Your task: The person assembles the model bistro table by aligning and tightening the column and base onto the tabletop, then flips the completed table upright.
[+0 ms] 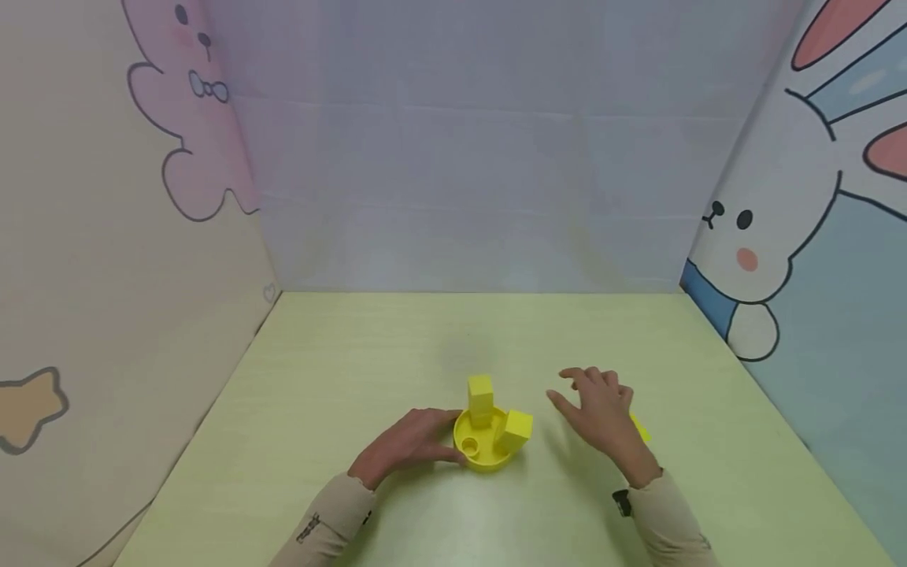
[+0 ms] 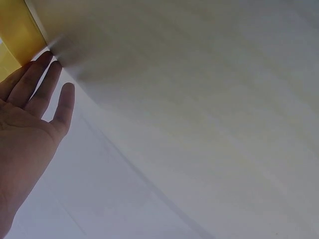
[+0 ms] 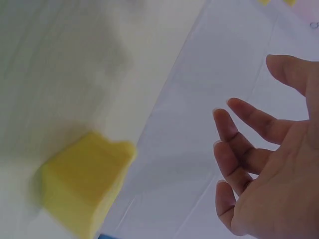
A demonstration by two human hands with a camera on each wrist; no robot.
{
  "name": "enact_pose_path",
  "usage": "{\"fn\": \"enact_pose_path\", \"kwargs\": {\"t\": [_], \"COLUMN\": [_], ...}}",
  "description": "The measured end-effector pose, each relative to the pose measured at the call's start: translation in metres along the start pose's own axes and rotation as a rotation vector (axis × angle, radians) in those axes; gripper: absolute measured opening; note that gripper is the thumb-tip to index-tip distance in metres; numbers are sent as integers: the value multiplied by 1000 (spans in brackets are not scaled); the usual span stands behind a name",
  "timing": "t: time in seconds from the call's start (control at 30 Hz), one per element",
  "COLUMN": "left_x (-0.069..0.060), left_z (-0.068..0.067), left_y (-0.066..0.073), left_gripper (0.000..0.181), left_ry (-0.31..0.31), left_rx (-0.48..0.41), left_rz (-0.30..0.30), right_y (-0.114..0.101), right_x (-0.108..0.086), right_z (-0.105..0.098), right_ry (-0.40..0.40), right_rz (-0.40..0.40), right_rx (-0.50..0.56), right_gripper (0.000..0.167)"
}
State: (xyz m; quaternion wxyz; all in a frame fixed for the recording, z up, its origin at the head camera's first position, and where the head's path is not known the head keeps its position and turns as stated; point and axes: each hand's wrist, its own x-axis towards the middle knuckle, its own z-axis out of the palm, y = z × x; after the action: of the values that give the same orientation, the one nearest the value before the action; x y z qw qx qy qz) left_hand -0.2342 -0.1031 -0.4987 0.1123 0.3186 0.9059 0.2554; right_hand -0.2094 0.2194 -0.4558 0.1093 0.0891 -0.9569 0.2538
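A round yellow base (image 1: 489, 466) lies on the table, held at its left side between the thumb and fingers of my left hand (image 1: 414, 441). One yellow block (image 1: 480, 391) stands upright at its back; a second (image 1: 518, 429) leans out to the right. At the front left of the base is a small round ring (image 1: 470, 447). In the left wrist view, the fingertips of my left hand (image 2: 30, 124) are against a yellow surface (image 2: 20, 30). My right hand (image 1: 602, 409) is raised, fingers loosely bent, holding nothing. Beside it, partly hidden, is another yellow piece (image 1: 640, 428), blocky in the right wrist view (image 3: 82, 181).
The pale yellow-green table (image 1: 354, 339) meets a plain pale wall (image 1: 453, 197) at the back. Side walls with cartoon drawings stand at left and right, including a white rabbit (image 1: 779, 228) on the right.
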Motion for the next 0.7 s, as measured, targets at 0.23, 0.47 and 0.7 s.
{"fn": "enact_pose_path", "kwargs": {"t": [0.23, 0.47, 0.7], "left_x": [1, 0, 0], "left_z": [0, 0, 5], "left_y": [0, 3, 8], "left_gripper": [78, 80, 78], "left_ry": [-7, -3, 3], "left_rx": [-11, -12, 6], "left_rz": [-20, -40, -52], "right_y": [56, 79, 81], "right_x": [-36, -53, -56], "right_z": [-30, -29, -28], "right_ry": [-172, -300, -269], "right_rz": [329, 411, 404], "right_rx": [-115, -150, -170], "right_gripper": [71, 78, 66]}}
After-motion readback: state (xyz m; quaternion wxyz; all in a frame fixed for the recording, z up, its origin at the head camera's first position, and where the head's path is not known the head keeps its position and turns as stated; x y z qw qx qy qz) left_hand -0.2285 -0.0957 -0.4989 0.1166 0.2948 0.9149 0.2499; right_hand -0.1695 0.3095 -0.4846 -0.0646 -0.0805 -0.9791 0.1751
